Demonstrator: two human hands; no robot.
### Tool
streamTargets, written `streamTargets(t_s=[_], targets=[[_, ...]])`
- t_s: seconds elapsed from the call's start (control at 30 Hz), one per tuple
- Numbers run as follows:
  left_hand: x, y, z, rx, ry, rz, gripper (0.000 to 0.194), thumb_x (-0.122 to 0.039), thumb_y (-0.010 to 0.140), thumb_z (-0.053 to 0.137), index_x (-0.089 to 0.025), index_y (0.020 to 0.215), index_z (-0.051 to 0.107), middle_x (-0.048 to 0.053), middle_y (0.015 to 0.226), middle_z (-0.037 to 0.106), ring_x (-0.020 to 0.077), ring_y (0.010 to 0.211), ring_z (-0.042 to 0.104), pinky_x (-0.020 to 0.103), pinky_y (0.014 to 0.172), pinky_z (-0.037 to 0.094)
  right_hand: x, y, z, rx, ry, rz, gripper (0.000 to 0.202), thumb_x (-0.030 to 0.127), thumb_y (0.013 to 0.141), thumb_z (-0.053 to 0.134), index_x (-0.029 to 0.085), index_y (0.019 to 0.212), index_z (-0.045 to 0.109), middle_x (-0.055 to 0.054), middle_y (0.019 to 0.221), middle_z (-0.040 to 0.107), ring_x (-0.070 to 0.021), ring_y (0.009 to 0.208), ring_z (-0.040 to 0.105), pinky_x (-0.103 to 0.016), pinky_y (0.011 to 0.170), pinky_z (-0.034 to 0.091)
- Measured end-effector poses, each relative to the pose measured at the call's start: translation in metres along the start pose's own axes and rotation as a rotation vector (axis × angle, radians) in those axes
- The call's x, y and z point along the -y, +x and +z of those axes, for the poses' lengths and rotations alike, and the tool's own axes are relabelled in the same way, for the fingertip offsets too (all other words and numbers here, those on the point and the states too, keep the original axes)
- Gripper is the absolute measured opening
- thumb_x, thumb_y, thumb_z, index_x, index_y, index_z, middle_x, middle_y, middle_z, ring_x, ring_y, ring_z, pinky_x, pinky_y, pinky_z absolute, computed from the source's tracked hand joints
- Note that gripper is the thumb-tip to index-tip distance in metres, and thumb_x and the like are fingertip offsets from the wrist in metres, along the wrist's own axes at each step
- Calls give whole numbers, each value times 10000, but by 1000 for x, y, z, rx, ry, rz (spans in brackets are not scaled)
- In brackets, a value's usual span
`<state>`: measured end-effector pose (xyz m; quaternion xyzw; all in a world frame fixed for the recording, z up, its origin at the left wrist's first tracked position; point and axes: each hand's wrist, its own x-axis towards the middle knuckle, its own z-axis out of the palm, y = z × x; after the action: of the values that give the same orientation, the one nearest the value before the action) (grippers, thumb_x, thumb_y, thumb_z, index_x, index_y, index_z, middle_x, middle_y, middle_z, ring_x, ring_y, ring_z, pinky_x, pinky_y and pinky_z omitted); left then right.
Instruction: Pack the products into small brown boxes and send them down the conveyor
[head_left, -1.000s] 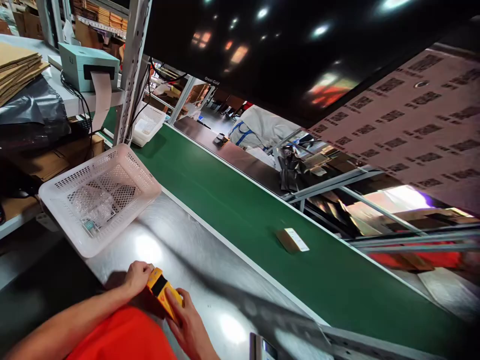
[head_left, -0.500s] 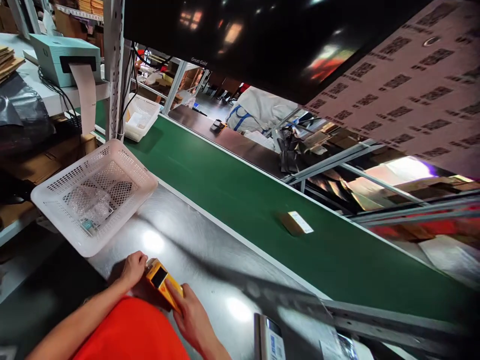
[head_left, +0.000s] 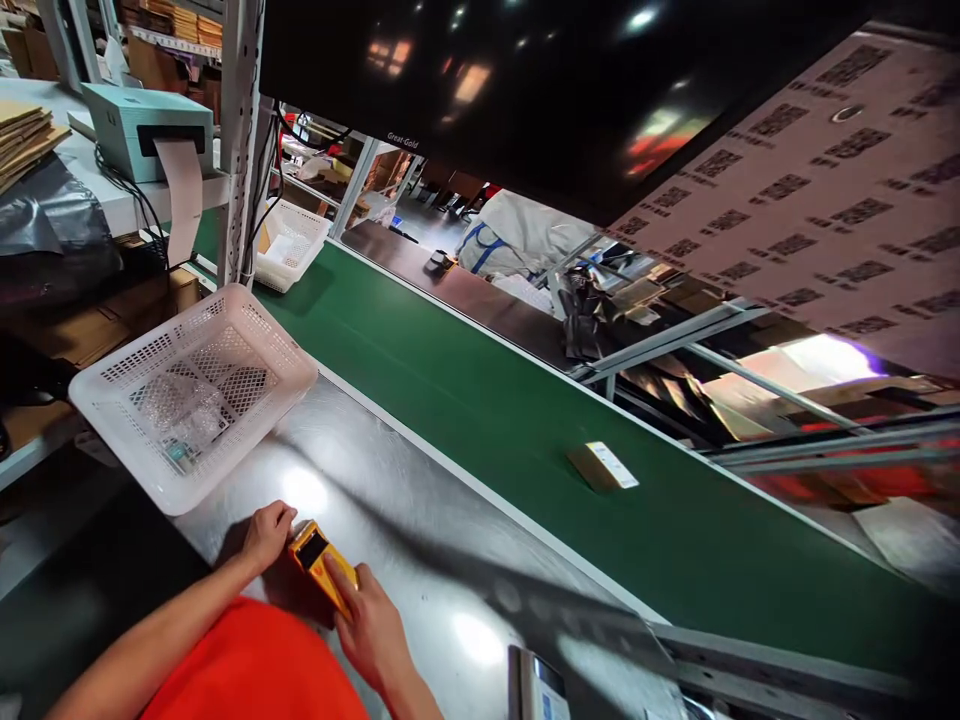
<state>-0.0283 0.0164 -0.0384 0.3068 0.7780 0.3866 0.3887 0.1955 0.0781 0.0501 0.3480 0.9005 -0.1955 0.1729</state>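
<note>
My right hand (head_left: 373, 625) is wrapped around a yellow handheld scanner (head_left: 328, 575) with a small dark screen, its thumb lying along the top. The scanner is held over the metal table (head_left: 442, 545), its front end pointing up and left. Just left of that end is my left hand (head_left: 268, 533), its fingers curled together. What they pinch, if anything, is hidden. Beyond my left hand, a white plastic basket (head_left: 296, 385) holds clear bubble-wrapped items (head_left: 180, 405) and a small teal piece.
A green conveyor belt (head_left: 450, 370) runs diagonally beyond the table, carrying a small brown box (head_left: 596, 467) with a white label. A second white basket (head_left: 296, 245) stands farther back. A label printer (head_left: 142, 130) sits left. A large monitor (head_left: 487, 90) hangs overhead.
The small box has moved right and slightly down along the belt. The scanner has shifted slightly left in my right hand's grasp. My left hand stays curled; the whole view has tilted slightly.
</note>
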Motion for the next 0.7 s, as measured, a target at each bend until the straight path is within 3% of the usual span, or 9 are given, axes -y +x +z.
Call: streamTargets(t_s=[0.23, 0.33, 0.43, 0.53, 0.63, 0.7], targets=[[9, 8, 8, 21, 101, -43, 323, -316, 1029, 483, -218, 773, 654, 7, 731, 699, 172, 728, 652, 263, 707, 432, 4, 5, 3, -3, -44, 22, 855, 112, 864, 562, 368, 1666, 409, -101, 1239, 614, -274, 1078, 690, -345, 947, 545], [12, 7, 10, 63, 161, -26, 339, -315, 1033, 472, -205, 809, 701, 38, 850, 741, 190, 865, 696, 267, 790, 475, 7, 9, 0, 13, -55, 37, 872, 110, 851, 574, 382, 1663, 409, -96, 1250, 617, -272, 1092, 697, -344, 952, 548], [12, 5, 9, 129, 220, 36, 367, -353, 1046, 454, -203, 924, 766, 70, 1053, 771, 217, 1057, 714, 281, 916, 504, 8, 11, -1, 31, -60, 45, 861, 125, 853, 578, 366, 1664, 414, -105, 1262, 619, -284, 1107, 699, -362, 965, 552], [12, 8, 5, 212, 302, 76, 368, -356, 1046, 458, -193, 1213, 742, 124, 1231, 753, 275, 1148, 720, 355, 994, 530, 8, 10, -4, 36, -70, 44, 847, 147, 861, 579, 359, 1665, 416, -108, 1274, 622, -289, 1114, 700, -371, 976, 553], [10, 14, -2, 320, 392, 115, 409, -270, 981, 565, -192, 1372, 658, 189, 1394, 685, 352, 1217, 718, 471, 1056, 539, 9, 9, -10, 40, -72, 46, 844, 146, 860, 577, 375, 1658, 424, -92, 1257, 631, -270, 1102, 702, -349, 973, 547], [7, 18, -8, 403, 421, 179, 489, -184, 885, 677, -242, 1370, 661, 164, 1460, 660, 374, 1299, 684, 513, 1136, 504, 11, 7, -14, 45, -61, 45, 845, 140, 855, 572, 369, 1657, 431, -87, 1245, 632, -260, 1092, 702, -334, 967, 542]])
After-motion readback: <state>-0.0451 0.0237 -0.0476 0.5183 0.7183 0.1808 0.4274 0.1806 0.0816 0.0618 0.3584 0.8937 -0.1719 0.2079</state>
